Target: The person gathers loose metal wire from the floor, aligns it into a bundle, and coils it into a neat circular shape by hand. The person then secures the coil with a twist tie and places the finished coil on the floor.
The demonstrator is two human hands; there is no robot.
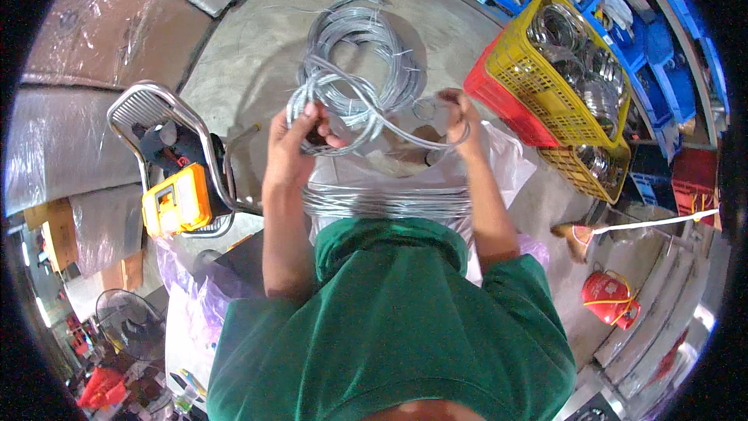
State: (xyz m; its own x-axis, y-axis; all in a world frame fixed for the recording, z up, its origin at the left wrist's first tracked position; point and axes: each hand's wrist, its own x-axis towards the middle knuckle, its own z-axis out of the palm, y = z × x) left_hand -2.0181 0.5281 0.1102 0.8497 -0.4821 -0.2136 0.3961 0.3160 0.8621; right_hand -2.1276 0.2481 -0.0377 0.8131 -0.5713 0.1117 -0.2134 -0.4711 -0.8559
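Observation:
My left hand point(300, 131) is closed around a small coil of silvery wire rope point(354, 87), held up in front of me. From that coil a strand runs across to my right hand point(463, 118), whose fingers are closed on it near a thin loop. Beyond my hands, a larger heap of coiled wire rope point(393, 54) lies on the floor, partly hidden by the held coil. Across my lap rests a bundle of straight-looking silvery strands point(386, 201), over a whitish plastic sheet point(502, 157).
On the left stands a metal-framed chair point(160, 93) bearing a yellow case point(178, 201) and a dark bag. Yellow crates point(538, 70) of metal rings sit on a red crate point(499, 97) at right, near blue bins point(647, 51). A broom point(576, 239) and red gas cylinder point(612, 298) are nearer.

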